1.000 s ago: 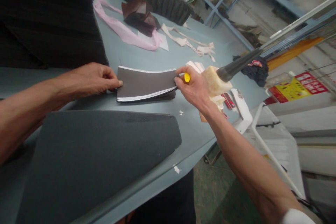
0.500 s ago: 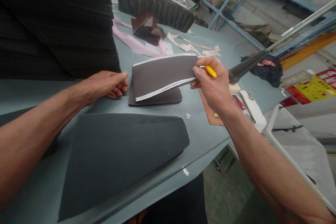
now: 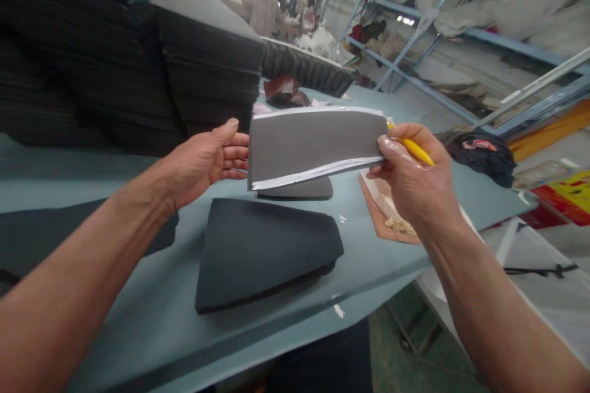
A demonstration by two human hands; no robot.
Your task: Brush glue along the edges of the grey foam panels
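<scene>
My right hand (image 3: 412,163) pinches the right end of a small stack of grey sheets (image 3: 318,138) with white strips along the long edges. A slim yellow tool, perhaps a pen (image 3: 417,152), is tucked in the same hand. Fingers stretched out, my left hand (image 3: 214,156) is at the sheets' left end, seeming to touch that edge without gripping it. Beneath the raised sheets, another grey piece (image 3: 299,189) lies on the table, partly hidden. Closer to me is a stack of dark tapered panels (image 3: 270,255).
Tall piles of dark sheets (image 3: 207,55) stand at the back left of the blue-green table (image 3: 161,307). More dark panels (image 3: 59,227) lie under my left forearm. A brown board (image 3: 385,215) with scraps sits at right. A person (image 3: 264,9) is in the background.
The grey sheets have lifted off the piece below and come level between my hands. My left hand has opened its fingers and reached their left end. The view has shifted left and up.
</scene>
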